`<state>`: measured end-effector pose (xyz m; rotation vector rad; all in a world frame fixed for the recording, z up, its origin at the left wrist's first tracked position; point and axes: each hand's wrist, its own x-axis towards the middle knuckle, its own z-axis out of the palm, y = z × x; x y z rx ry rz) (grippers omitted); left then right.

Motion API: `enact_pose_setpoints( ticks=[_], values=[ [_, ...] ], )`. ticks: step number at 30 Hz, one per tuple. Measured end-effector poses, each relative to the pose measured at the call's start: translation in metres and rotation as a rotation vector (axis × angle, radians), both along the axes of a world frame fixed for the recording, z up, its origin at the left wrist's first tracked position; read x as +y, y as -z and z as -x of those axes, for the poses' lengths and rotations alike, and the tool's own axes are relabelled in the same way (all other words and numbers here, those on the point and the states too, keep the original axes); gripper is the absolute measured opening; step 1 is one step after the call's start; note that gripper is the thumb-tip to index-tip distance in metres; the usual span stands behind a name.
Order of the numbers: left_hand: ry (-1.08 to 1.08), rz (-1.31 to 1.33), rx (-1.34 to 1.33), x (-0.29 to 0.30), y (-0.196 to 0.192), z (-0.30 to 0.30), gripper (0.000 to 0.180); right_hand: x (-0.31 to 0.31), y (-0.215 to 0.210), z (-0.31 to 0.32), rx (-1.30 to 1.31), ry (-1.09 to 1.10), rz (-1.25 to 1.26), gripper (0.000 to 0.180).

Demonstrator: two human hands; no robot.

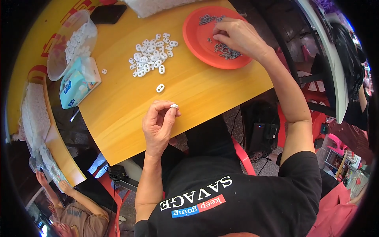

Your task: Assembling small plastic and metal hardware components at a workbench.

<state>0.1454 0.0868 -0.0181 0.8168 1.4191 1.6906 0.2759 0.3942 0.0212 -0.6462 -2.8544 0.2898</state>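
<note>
My left hand [158, 124] is raised over the table's near edge, pinching a small white plastic piece [174, 106] between thumb and fingertips. Just beyond it lies a single white oval piece with two holes [160, 88]. A loose pile of the same white two-hole pieces [150, 55] spreads farther back. On the right, my right hand [239, 36] reaches over a round red plate [193, 44] with its fingers bent together. Small grey metal screws [227, 52] lie in the plate beside and below these fingers. Whatever the fingertips hold is too small to make out.
A clear tub of white pieces [81, 43], a blue tissue pack [81, 81] and a black phone [108, 14] line the left side. A white bag [158, 6] sits at the back. Another person's hands [65, 186] work at a neighbouring table, lower left.
</note>
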Motion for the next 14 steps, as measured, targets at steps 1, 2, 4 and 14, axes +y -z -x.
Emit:
enact_pose_setpoints(
  ticks=[1, 2, 4, 14],
  values=[
    [0.001, 0.0, -0.001, 0.0, 0.0, 0.0, 0.008, -0.001, 0.001, 0.002, 0.049, -0.02, -0.016, 0.017],
    [-0.002, -0.003, -0.007, 0.0, 0.0, 0.0, 0.008, -0.001, 0.003, 0.004, 0.049, -0.019, -0.016, 0.017],
    [-0.003, -0.005, -0.014, 0.001, 0.0, -0.001, 0.008, 0.003, 0.005, 0.007, 0.212, 0.049, -0.034, 0.019],
    [0.009, -0.01, -0.017, -0.001, 0.001, 0.0, 0.01, 0.015, 0.001, -0.004, 0.092, -0.078, 0.004, 0.022]
  ],
)
